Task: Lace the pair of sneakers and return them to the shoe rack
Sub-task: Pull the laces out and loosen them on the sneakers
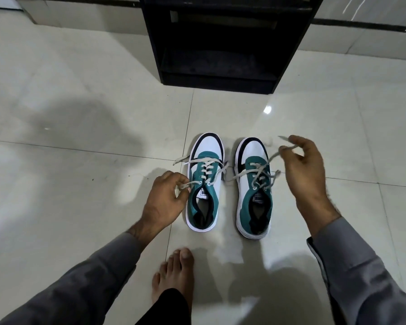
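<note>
Two white, teal and black sneakers stand side by side on the floor, toes pointing away from me. My left hand [162,198] pinches a grey lace end of the left sneaker [204,184] at its left side. Another end of that lace lies loose on the floor to the left. Beside the right sneaker [253,191], my right hand [305,170] is raised and pinches a lace end of that shoe, pulled up and to the right. Both laces run through the eyelets and are untied.
A black shoe rack [223,41] with open shelves stands on the glossy tiled floor [80,160] straight ahead, beyond the sneakers. My bare foot [174,273] rests on the floor just behind the left sneaker. Grey sleeves cover both forearms.
</note>
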